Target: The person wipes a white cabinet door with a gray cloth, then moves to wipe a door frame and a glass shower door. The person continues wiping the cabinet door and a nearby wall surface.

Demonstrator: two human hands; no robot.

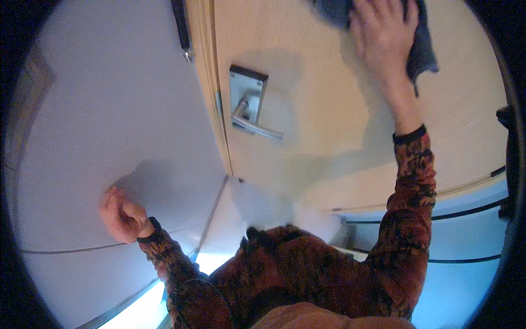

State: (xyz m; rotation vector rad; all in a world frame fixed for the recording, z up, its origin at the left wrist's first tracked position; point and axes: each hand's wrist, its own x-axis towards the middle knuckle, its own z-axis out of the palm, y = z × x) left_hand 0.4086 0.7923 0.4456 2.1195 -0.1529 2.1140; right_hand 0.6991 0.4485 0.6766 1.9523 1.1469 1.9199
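Observation:
My right hand (383, 41) is raised to the upper part of a pale wooden door (329, 104), its fingers pressing a dark grey-blue cloth (422, 52) against the surface. Parts of the cloth stick out on both sides of the hand, and its upper part is cut off by the picture's edge. Away to the left, my left hand (125, 215) hovers beside a light grey wall (126, 120). Its fingers are loosely curled, with the thumb apart from them and nothing visible inside. A metal door handle (257, 127) on a rectangular plate (245, 88) sits between the two hands.
The wooden door frame (211, 82) runs up between wall and door. A dark strap with a metal end (182, 27) hangs near it at the top. At the lower right are bluish surfaces (460, 236) crossed by dark curved bars. Bright light (142, 307) shows at the lower left.

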